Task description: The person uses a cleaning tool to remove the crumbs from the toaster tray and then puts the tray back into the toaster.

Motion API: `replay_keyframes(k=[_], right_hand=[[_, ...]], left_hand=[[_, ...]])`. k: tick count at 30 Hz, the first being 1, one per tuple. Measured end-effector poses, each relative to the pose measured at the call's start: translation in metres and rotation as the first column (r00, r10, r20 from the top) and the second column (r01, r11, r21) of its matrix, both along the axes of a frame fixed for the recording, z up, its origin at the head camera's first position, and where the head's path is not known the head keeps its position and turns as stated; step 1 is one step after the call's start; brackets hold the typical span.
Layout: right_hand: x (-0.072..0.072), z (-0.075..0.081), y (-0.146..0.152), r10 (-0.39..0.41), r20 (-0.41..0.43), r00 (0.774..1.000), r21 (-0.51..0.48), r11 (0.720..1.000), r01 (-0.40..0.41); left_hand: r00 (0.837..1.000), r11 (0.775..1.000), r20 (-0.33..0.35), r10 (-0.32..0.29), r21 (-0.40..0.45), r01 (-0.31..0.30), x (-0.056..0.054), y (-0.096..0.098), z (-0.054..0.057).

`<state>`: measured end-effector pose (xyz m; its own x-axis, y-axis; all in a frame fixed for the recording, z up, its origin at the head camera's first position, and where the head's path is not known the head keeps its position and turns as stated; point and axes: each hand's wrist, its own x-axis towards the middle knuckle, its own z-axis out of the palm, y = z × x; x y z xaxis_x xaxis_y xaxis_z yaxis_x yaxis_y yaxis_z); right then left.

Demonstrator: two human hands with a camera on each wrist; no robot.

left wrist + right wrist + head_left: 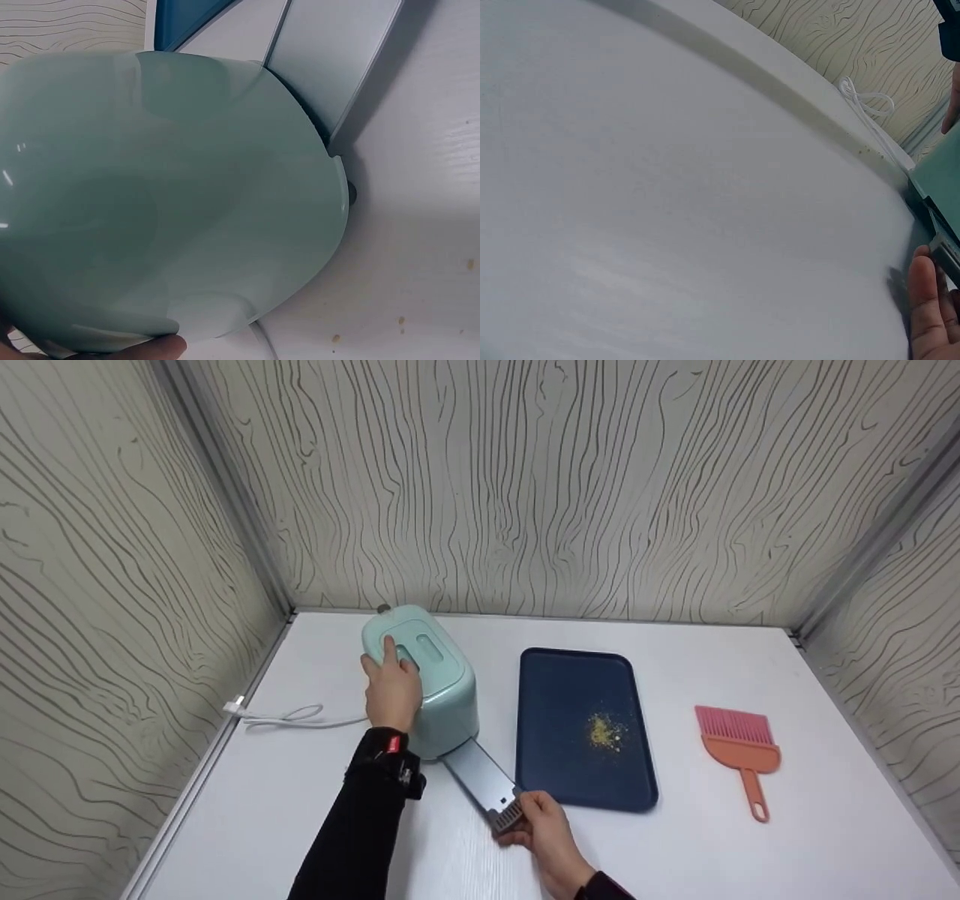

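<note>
A mint-green toaster point(450, 727) with two slots in its top stands at the left of the table; its glossy body point(187, 187) fills most of the left wrist view. My left hand point(394, 694) holds it from above, fingers over the top and left side. A silver crumb tray point(484, 776) with a dark grey slotted end sticks out from the toaster's base, its inner part hidden inside. My right hand point(551, 836) pinches that end. In the right wrist view, fingers of the right hand point(930, 307) lie at the tray's grey end point(946, 259).
Right of the toaster lies a dark blue tray point(574, 690) with a small heap of yellowish crumbs point(604, 732). An orange dustpan point(739, 751) with a pink brush point(735, 724) lies farther right. A white power cord point(300, 723) runs left from the toaster. Crumbs point(401, 322) dot the tabletop.
</note>
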<state>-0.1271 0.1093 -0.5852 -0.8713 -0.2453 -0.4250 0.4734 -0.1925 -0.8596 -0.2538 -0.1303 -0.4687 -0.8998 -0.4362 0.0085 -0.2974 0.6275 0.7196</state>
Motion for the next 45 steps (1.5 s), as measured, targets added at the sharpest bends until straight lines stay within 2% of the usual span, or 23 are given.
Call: replay_keyframes(k=[10, 25, 33, 45], right_hand=[[-0.003, -0.004, -0.012, -0.01, -0.013, 1.0, -0.033, 0.999, 0.01], [-0.007, -0.005, -0.024, -0.034, -0.035, 0.999, -0.017, 0.999, 0.033], [-0.01, -0.004, -0.027, -0.033, -0.03, 0.999, -0.015, 0.999, 0.033], [-0.019, -0.002, -0.033, -0.052, -0.04, 0.998, 0.022, 0.998, 0.053]], left_hand=[[1.0, 1.0, -0.011, 0.01, -0.004, -0.01, 0.001, -0.002, -0.001], [1.0, 1.0, -0.009, -0.007, 0.009, 0.007, 0.002, 0.002, 0.0], [1.0, 1.0, 0.009, 0.002, 0.008, -0.002, 0.001, 0.0, 0.0], [1.0, 1.0, -0.002, 0.021, -0.016, -0.021, 0.0, 0.002, -0.001]])
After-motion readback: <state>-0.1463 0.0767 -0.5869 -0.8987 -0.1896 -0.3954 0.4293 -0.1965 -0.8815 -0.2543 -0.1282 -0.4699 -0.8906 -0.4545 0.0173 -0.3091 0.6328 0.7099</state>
